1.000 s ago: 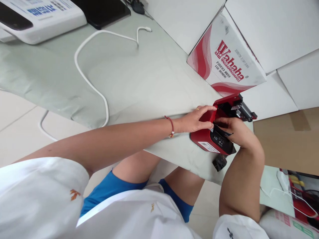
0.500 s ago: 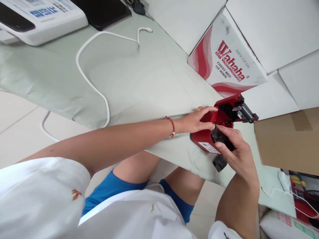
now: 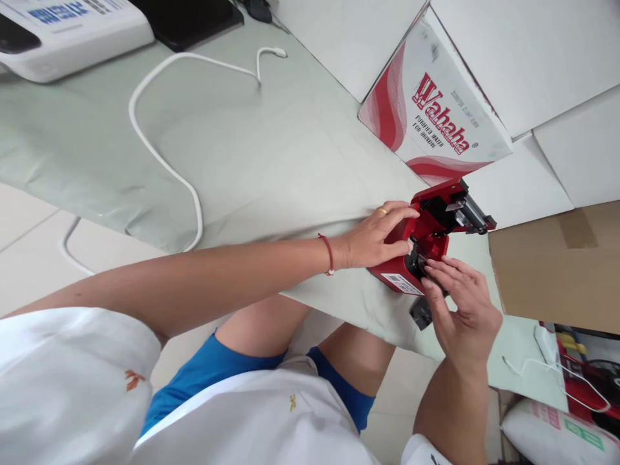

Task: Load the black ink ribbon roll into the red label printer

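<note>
A red box-shaped device (image 3: pixel 387 270), with a barcode label on its side, stands on the covered table. Its hinged lid (image 3: pixel 448 187) is up, and a grey roller and black parts show on the lid. My left hand (image 3: pixel 372 239) grips the device's rim, the thumb reaching over the opening. From the right, my right hand (image 3: pixel 462 300) reaches to the opening with thumb and fingers pinched on a dark shiny piece, mostly hidden by the fingers. A black block-like part (image 3: pixel 420 314) shows beside the device, below my right thumb.
A white cable (image 3: pixel 186 177) curls over the table at left. Behind it are a white device (image 3: pixel 92 42), a black flat object (image 3: pixel 194 22) and keys (image 3: pixel 259 10). White cartons, a Wahaha box (image 3: pixel 431 110) and a brown carton (image 3: pixel 557 265) line the far side.
My right hand has drawn slightly away from the opening, and the dark shiny piece shows less between its fingers. My left hand stays on the rim. The whole view has shifted slightly.
</note>
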`<move>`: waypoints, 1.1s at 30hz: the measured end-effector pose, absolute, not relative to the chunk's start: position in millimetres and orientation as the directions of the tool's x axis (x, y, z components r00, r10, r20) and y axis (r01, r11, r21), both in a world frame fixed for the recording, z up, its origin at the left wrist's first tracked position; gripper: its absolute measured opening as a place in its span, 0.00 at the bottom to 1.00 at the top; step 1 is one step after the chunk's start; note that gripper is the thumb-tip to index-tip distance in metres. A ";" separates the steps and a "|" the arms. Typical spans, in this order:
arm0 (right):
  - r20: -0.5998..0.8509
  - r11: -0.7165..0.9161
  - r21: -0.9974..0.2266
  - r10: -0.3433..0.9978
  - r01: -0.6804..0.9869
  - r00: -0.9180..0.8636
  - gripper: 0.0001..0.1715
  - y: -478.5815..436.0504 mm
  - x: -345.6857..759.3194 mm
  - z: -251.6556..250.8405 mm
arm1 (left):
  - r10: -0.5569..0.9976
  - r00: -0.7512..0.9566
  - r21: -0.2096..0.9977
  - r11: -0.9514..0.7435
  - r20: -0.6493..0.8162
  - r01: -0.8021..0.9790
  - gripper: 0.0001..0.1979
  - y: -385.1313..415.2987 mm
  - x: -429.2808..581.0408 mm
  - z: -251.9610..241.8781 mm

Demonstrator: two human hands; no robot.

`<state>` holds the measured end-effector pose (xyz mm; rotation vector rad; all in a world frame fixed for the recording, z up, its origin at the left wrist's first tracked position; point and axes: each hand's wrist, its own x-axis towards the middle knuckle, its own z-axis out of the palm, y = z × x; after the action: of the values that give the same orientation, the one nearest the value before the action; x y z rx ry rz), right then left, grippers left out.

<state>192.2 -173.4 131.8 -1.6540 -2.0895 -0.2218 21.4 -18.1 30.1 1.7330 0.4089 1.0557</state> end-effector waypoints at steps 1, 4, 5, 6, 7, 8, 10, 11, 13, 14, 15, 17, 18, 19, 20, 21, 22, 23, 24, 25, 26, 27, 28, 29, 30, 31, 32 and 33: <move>0.448 0.272 -0.144 0.875 0.952 -0.182 0.15 -175.7 191.3 129.9 | 0.671 0.526 0.845 -0.491 0.522 -0.213 0.32 -21.8 20.1 31.1; 0.471 0.285 -0.159 0.863 0.945 -0.181 0.16 -182.1 189.9 124.9 | 0.505 0.512 0.681 -0.691 0.695 -0.243 0.29 -33.5 16.2 35.9; 0.476 0.293 -0.178 0.861 0.939 -0.178 0.16 -184.4 189.8 123.8 | 0.438 0.540 0.632 -0.736 0.719 -0.244 0.27 -37.1 15.0 37.6; 0.479 0.299 -0.205 0.861 0.932 -0.171 0.17 -186.8 189.8 122.9 | 0.379 0.577 0.594 -0.768 0.724 -0.241 0.25 -40.1 14.0 39.2; 0.478 0.303 -0.239 0.864 0.923 -0.160 0.17 -189.0 189.7 122.4 | 0.330 0.615 0.567 -0.789 0.716 -0.236 0.24 -42.6 13.2 40.4; 0.475 0.302 -0.282 0.869 0.910 -0.141 0.16 -190.7 189.5 122.1 | 0.293 0.650 0.549 -0.804 0.702 -0.230 0.23 -44.4 12.5 41.3; 0.472 0.273 -0.394 0.880 0.878 -0.062 0.12 -191.3 189.5 122.1 | 0.246 0.701 0.524 -0.825 0.669 -0.211 0.23 -46.1 11.5 42.2; 0.486 0.247 -0.446 0.874 0.860 0.001 0.11 -189.5 190.2 122.5 | 0.228 0.717 0.509 -0.837 0.658 -0.202 0.23 -46.2 11.1 42.3; 0.589 0.213 -0.500 0.794 0.839 0.149 0.11 -180.5 194.0 124.2 | 0.196 0.729 0.472 -0.860 0.656 -0.193 0.22 -45.7 10.4 42.1; 0.653 0.202 -0.498 0.727 0.843 0.213 0.11 -173.5 197.4 125.7 | 0.182 0.724 0.450 -0.871 0.665 -0.195 0.22 -45.4 10.1 42.0; 0.713 0.190 -0.482 0.653 0.856 0.257 0.11 -165.2 201.6 127.4 | 0.170 0.716 0.431 -0.881 0.677 -0.197 0.21 -45.2 10.0 41.7; 0.766 0.139 -0.449 0.570 0.883 0.299 0.18 -146.6 211.2 131.3 | 0.160 0.697 0.399 -0.896 0.699 -0.195 0.21 -45.3 10.1 40.8; 0.749 0.099 -0.447 0.584 0.889 0.312 0.24 -137.6 215.5 132.9 | 0.158 0.689 0.383 -0.905 0.708 -0.186 0.21 -45.5 10.4 40.0; 0.720 0.059 -0.449 0.614 0.892 0.322 0.30 -129.6 218.9 133.9 | 0.155 0.680 0.363 -0.915 0.716 -0.174 0.22 -45.9 10.8 39.0; 0.691 0.029 -0.443 0.647 0.896 0.321 0.34 -122.8 221.0 134.2 | 0.150 0.669 0.339 -0.927 0.728 -0.162 0.22 -46.3 11.3 37.7; 0.671 0.020 -0.424 0.679 0.906 0.299 0.35 -117.7 221.8 133.7 | 0.141 0.652 0.312 -0.938 0.745 -0.153 0.22 -46.7 11.9 36.2; 0.656 0.030 -0.391 0.710 0.920 0.256 0.34 -114.5 221.3 132.5 | 0.131 0.631 0.283 -0.948 0.765 -0.146 0.22 -47.1 12.5 34.8; 0.657 0.054 -0.352 0.726 0.935 0.205 0.32 -112.9 220.0 130.8 | 0.122 0.607 0.257 -0.956 0.786 -0.141 0.22 -47.3 13.0 33.3; 0.669 0.080 -0.315 0.726 0.946 0.162 0.29 -113.0 218.3 128.9 | 0.115 0.582 0.237 -0.962 0.805 -0.138 0.22 -47.5 13.5 32.1; 0.686 0.097 -0.294 0.714 0.951 0.139 0.27 -114.2 216.8 127.2 | 0.110 0.563 0.224 -0.965 0.819 -0.137 0.22 -47.5 13.7 31.1; 0.702 0.096 -0.285 0.698 0.954 0.139 0.26 -116.0 215.7 125.9 | 0.107 0.551 0.216 -0.967 0.828 -0.137 0.22 -47.5 13.9 30.4; 0.722 0.078 -0.285 0.674 0.955 0.160 0.27 -118.0 215.6 125.1 | 0.104 0.545 0.211 -0.968 0.832 -0.138 0.22 -47.5 13.9 29.9; 0.738 0.048 -0.289 0.647 0.956 0.191 0.28 -119.6 216.5 124.7 | 0.102 0.542 0.209 -0.968 0.834 -0.139 0.22 -47.4 13.9 29.7; 0.750 0.015 -0.296 0.622 0.955 0.223 0.29 -120.3 218.6 124.6 | 0.101 0.541 0.208 -0.968 0.835 -0.139 0.22 -47.3 13.9 29.6; 0.756 -0.012 -0.313 0.602 0.950 0.257 0.30 -119.8 221.6 124.6 | 0.101 0.539 0.207 -0.969 0.836 -0.139 0.21 -47.2 14.0 29.5; 0.752 -0.024 -0.358 0.585 0.933 0.304 0.32 -118.0 225.2 124.6 | 0.102 0.533 0.205 -0.969 0.840 -0.138 0.21 -47.1 14.0 29.4; 0.729 -0.014 -0.446 0.575 0.895 0.373 0.32 -115.0 229.3 124.4 | 0.104 0.524 0.204 -0.969 0.845 -0.137 0.21 -47.1 14.1 29.4; 0.675 0.014 -0.571 0.577 0.821 0.460 0.33 -111.1 233.3 124.0 | 0.106 0.513 0.203 -0.970 0.852 -0.136 0.21 -46.9 14.3 29.3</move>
<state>233.3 -111.1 124.0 -1.6708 -1.2213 -0.2933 14.3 -46.9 29.3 2.5130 -0.0251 1.4389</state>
